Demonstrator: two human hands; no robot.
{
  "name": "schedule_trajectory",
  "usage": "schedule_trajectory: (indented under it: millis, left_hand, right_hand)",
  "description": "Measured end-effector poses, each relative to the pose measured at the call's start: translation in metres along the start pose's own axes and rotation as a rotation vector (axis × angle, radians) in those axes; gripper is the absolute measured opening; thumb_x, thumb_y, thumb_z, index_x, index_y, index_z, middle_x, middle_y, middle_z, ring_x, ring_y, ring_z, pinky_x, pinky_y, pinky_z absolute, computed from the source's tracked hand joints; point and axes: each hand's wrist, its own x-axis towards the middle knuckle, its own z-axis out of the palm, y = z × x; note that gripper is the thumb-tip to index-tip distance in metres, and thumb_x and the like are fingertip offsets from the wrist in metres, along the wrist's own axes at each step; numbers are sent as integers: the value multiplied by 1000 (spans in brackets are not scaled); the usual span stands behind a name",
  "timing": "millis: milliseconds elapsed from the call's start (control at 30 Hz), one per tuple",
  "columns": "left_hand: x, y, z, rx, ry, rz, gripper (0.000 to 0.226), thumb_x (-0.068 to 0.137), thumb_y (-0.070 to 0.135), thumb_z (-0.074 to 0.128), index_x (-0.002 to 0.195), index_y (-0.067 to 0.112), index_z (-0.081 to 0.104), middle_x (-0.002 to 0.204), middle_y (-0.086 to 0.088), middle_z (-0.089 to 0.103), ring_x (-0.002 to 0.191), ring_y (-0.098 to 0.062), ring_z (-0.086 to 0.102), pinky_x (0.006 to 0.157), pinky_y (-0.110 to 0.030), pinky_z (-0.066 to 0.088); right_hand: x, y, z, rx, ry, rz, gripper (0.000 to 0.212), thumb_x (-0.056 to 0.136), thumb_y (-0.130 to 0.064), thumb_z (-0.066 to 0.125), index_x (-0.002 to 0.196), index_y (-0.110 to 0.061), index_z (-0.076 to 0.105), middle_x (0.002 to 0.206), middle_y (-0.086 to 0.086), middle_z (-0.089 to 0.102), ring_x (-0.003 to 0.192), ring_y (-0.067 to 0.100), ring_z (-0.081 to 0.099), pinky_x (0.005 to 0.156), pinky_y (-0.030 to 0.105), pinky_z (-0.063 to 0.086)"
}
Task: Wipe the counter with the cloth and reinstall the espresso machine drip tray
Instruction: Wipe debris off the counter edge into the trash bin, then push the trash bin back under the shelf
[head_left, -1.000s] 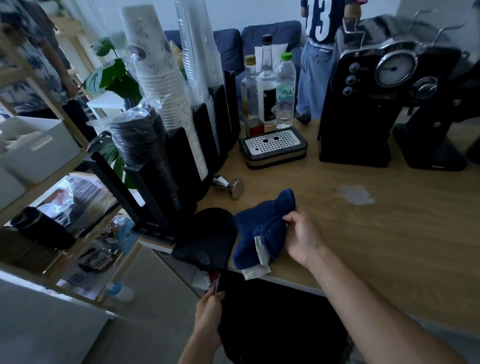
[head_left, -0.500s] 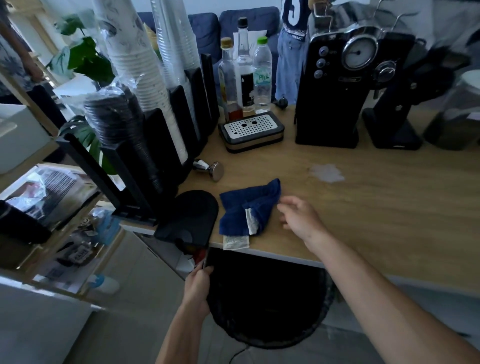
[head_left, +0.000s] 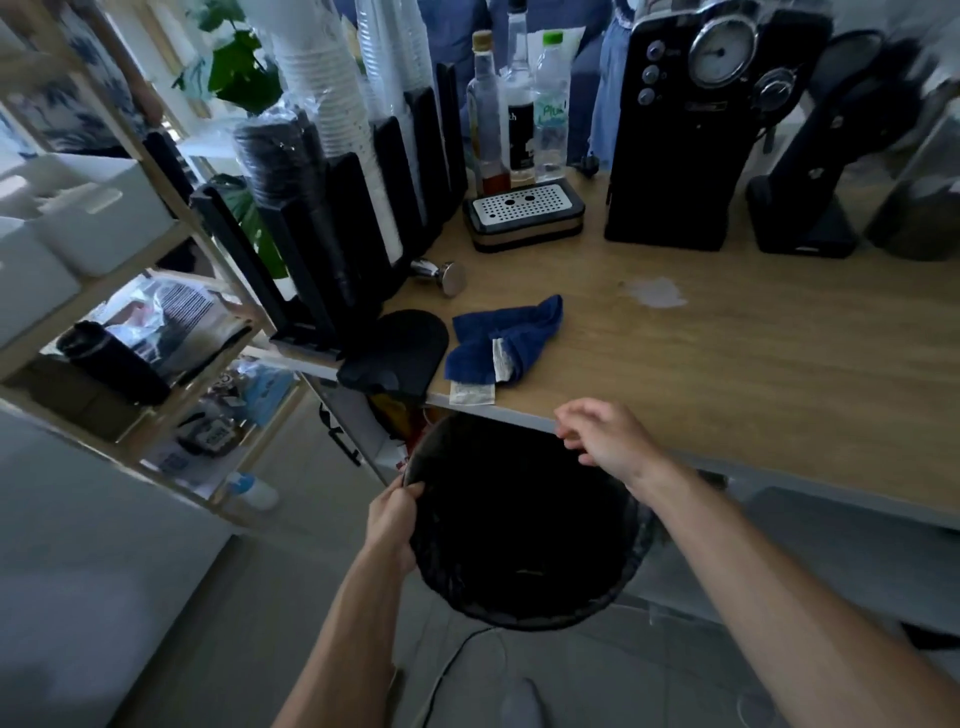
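A crumpled blue cloth (head_left: 506, 335) with a white label lies near the front edge of the wooden counter (head_left: 727, 353). The drip tray (head_left: 524, 215), black with a perforated metal grate, sits on the counter left of the black espresso machine (head_left: 691, 130). A pale wet patch (head_left: 655, 292) marks the counter in front of the machine. My left hand (head_left: 397, 522) grips the rim of a black bin (head_left: 519, 525) below the counter edge. My right hand (head_left: 608, 439) hovers over the bin, fingers loosely apart and empty, a short way from the cloth.
A metal tamper (head_left: 441, 275) lies by black cup holders (head_left: 353, 208) stacked with cups and lids. A black round pad (head_left: 400, 348) overhangs the counter corner. Bottles (head_left: 514, 109) stand behind the tray, a grinder (head_left: 815, 171) right of the machine, wooden shelving (head_left: 130, 270) at the left.
My right hand let go of the blue cloth and drew back off the counter to above the bin. The bin has come further out from under the counter.
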Motion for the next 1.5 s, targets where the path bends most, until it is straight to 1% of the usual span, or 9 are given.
schedule_trajectory:
  millis: [200, 367, 467, 667, 867, 967, 1133, 1300, 1500]
  left_hand:
    - [-29, -25, -12, 38, 9, 7, 39, 96, 8, 40, 130, 21, 56, 115, -11, 66, 103, -30, 63, 98, -44, 46]
    - [-54, -48, -14, 50, -8, 9, 38, 96, 8, 41, 127, 22, 58, 115, -10, 66, 103, -29, 63, 96, -42, 48]
    - [-59, -61, -18, 75, -18, 8, 38, 96, 7, 40, 128, 20, 58, 117, -11, 66, 105, -29, 63, 98, -44, 47]
    - [-62, -83, -15, 136, -41, -4, 30, 97, 6, 40, 117, 18, 60, 111, -11, 66, 101, -29, 63, 89, -41, 50]
    - [-43, -114, 4, 373, -37, 6, 5, 96, 14, 49, 101, 14, 49, 106, -14, 58, 102, -33, 59, 92, -50, 49]
    - [-28, -131, 14, 518, -72, 48, 9, 96, 18, 50, 89, 16, 44, 101, -13, 57, 97, -30, 58, 88, -48, 50]
    - [12, -173, 24, 840, -148, 114, 17, 93, 26, 50, 102, 12, 50, 106, -16, 61, 96, -31, 58, 88, -50, 49]
    - [52, -209, 37, 1163, -117, 176, 26, 93, 26, 51, 111, 7, 50, 111, -21, 59, 106, -38, 55, 87, -41, 44]
    - [132, -279, 43, 1344, -111, 255, 25, 88, 19, 55, 102, -2, 53, 108, -29, 61, 104, -42, 58, 83, -42, 48]
  right_hand:
    - [-37, 26, -13, -388, 13, -88, 21, 95, -26, 46, 101, -17, 64, 96, 1, 64, 91, 21, 59, 70, 26, 39]
    - [-54, 68, -17, -651, 106, -200, 27, 93, -23, 49, 117, -14, 60, 121, 7, 54, 116, 27, 45, 98, 33, 36]
    - [-62, 91, -21, -727, 177, -170, 35, 93, -21, 48, 127, -14, 50, 129, 9, 46, 121, 29, 40, 100, 39, 36]
    - [-98, 131, -25, -725, 173, -42, 56, 92, -3, 38, 142, -24, 23, 128, 15, 42, 107, 37, 51, 78, 43, 46]
    - [-114, 184, -25, -735, 261, 76, 68, 84, 6, 42, 143, -25, 26, 127, 17, 43, 104, 40, 54, 79, 43, 45]
    - [-116, 213, -23, -712, 324, 103, 73, 82, 8, 44, 144, -26, 27, 131, 19, 43, 106, 41, 54, 80, 43, 46]
    - [-114, 273, -15, -675, 370, 171, 71, 82, 7, 48, 143, -25, 32, 118, 18, 47, 95, 38, 56, 76, 39, 47]
    - [-102, 329, -2, -695, 398, 189, 71, 79, 8, 51, 142, -21, 35, 115, 21, 52, 97, 38, 57, 78, 38, 47]
    - [-59, 425, 28, -651, 332, 221, 70, 84, -1, 49, 146, -25, 25, 120, 19, 48, 102, 35, 53, 83, 37, 46]
